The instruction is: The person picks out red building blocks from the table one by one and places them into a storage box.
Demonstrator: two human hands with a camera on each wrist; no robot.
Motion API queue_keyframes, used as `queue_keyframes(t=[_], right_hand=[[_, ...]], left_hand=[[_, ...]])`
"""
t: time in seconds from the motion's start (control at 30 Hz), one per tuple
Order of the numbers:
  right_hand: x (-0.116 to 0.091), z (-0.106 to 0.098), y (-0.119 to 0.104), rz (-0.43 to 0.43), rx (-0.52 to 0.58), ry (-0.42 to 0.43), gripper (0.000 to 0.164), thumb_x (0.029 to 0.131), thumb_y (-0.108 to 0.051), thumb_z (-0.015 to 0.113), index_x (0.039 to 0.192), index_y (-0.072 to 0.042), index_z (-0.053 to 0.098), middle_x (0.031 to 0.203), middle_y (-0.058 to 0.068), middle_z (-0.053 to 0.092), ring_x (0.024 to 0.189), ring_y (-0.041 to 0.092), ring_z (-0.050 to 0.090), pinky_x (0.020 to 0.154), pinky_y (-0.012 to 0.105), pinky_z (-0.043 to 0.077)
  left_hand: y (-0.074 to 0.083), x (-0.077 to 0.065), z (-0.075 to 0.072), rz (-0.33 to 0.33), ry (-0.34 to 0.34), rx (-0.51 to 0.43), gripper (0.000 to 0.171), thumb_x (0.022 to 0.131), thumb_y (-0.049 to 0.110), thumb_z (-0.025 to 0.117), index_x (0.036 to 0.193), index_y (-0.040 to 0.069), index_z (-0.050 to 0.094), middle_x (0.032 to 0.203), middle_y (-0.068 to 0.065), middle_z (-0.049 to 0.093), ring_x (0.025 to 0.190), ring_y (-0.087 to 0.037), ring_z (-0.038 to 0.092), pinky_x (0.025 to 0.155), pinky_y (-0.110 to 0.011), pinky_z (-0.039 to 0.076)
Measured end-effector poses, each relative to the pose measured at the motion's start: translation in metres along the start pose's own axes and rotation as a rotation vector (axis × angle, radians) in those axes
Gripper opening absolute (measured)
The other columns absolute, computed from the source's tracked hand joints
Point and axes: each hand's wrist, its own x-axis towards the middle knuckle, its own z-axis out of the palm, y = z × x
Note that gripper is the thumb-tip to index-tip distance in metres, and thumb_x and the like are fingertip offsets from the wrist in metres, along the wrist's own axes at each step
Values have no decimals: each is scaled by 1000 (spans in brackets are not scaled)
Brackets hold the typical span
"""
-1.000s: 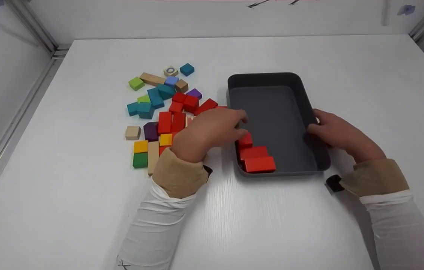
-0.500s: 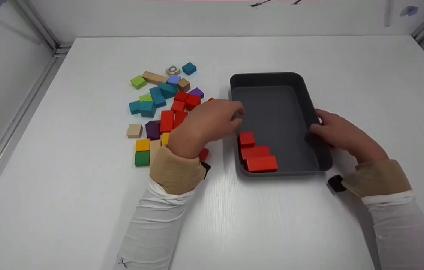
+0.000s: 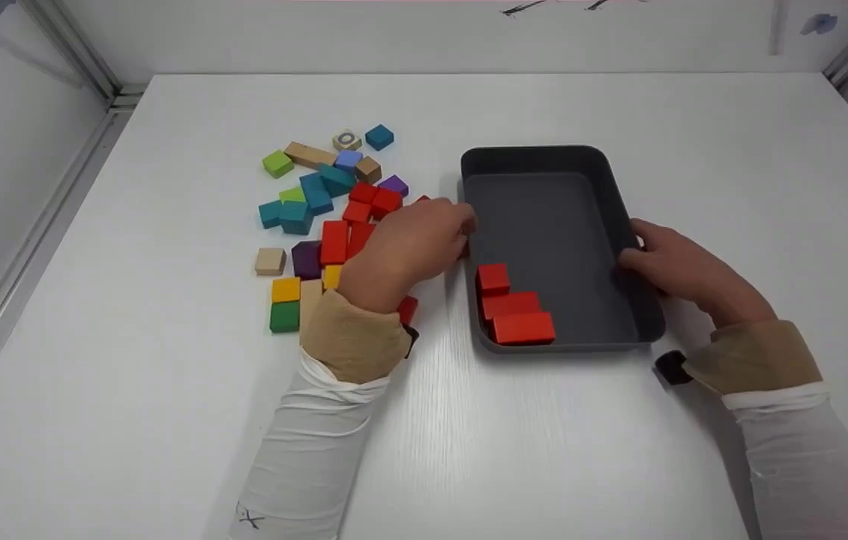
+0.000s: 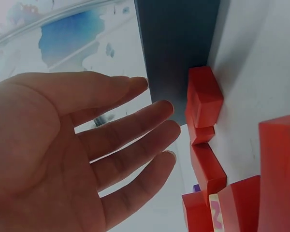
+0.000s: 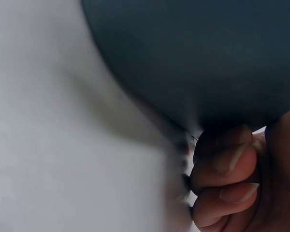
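Observation:
My left hand (image 3: 410, 249) hovers over the pile beside the left wall of a dark grey tray (image 3: 547, 225). In the left wrist view its fingers (image 4: 135, 125) are loosely extended, and the palm holds nothing. Red blocks (image 4: 205, 96) lie close to the fingertips there, below the tray's wall. On the other side, my right hand (image 3: 682, 266) grips the tray's right edge, thumb on the rim; its fingers (image 5: 224, 169) curl under it in the right wrist view. Several red blocks (image 3: 522, 328) sit in the tray's near left corner. More red blocks (image 3: 334, 241) lie partly hidden under my left hand.
Left of the tray, teal blocks (image 3: 316, 193), a green block (image 3: 285, 316), a dark purple block (image 3: 307, 259), a wooden plank (image 3: 310, 155) and other coloured blocks lie scattered on the white table (image 3: 169, 360). A white wall (image 3: 424, 37) rises at the back.
My left hand has drawn back leftward from over the tray's left rim toward the loose blocks. The right hand and the blocks in the tray keep their places.

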Motion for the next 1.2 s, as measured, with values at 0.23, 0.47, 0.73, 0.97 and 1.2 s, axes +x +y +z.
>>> queue_keyframes(t=[0.23, 0.47, 0.73, 0.97, 1.2], right_hand=[[1, 0, 0, 6, 5, -13, 57, 101, -22, 41, 155, -6, 34, 114, 14, 56, 87, 15, 59, 69, 30, 50], [-1, 0, -1, 6, 16, -11, 57, 100, -22, 41, 155, -9, 35, 119, 16, 56, 89, 17, 61, 70, 30, 52], [0, 1, -1, 14, 20, -9, 57, 101, -23, 41, 155, -7, 35, 122, 17, 56, 92, 18, 61, 72, 30, 52], [0, 1, -1, 5, 14, -10, 58, 101, -22, 40, 156, -4, 33, 126, 22, 58, 92, 16, 62, 71, 30, 52], [-1, 0, -1, 1, 10, -3, 58, 100, -20, 41, 155, -4, 34, 118, 20, 58, 85, 17, 61, 66, 32, 51]], left_hand=[[-2, 1, 3, -22, 17, 15, 62, 98, 19, 72, 154, 21, 47, 141, -7, 62, 126, -24, 59, 107, -43, 54], [-1, 1, 5, -51, 0, 13, 71, 97, 19, 73, 159, 21, 40, 154, -7, 54, 138, -27, 53, 112, -49, 50], [-2, 1, 6, -76, -5, -6, 60, 95, 24, 75, 151, 20, 52, 134, -7, 64, 120, -23, 58, 103, -43, 55], [-1, 4, 13, -59, -3, 92, 60, 93, 24, 77, 148, 15, 55, 138, -10, 59, 126, -26, 58, 105, -46, 56], [2, 8, 20, -74, -13, 151, 73, 88, 23, 83, 152, 16, 50, 149, -9, 55, 137, -27, 54, 109, -54, 52]])
